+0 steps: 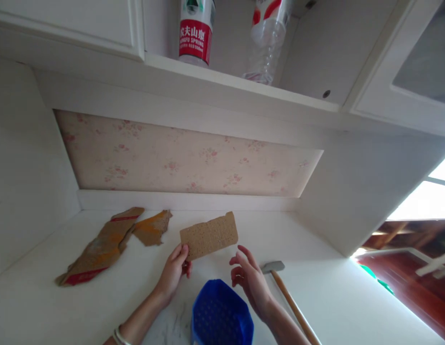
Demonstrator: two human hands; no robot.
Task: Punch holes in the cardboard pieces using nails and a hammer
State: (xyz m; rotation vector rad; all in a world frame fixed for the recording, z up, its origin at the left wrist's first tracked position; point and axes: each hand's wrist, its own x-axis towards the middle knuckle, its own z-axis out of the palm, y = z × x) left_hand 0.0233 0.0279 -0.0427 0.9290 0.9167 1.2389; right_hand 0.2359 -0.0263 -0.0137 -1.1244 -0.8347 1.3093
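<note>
A flat rectangular piece of brown cardboard (211, 235), dotted with small marks or holes, is held up above the white surface. My left hand (175, 268) pinches its lower left corner between thumb and fingers. Just off the cardboard's lower right side is my right hand (249, 278), its fingers apart and slightly curled, with nothing in them. Below and between both hands stands a blue plastic basket (222, 311) with a perforated bottom.
Torn cardboard pieces (100, 247) with orange and red marks lie at left. A wooden-handled tool with a grey metal head (275, 267) rests at right. Overhead, an open cabinet shelf (229, 79) holds a labelled bottle (196, 36) and a clear bottle (267, 45).
</note>
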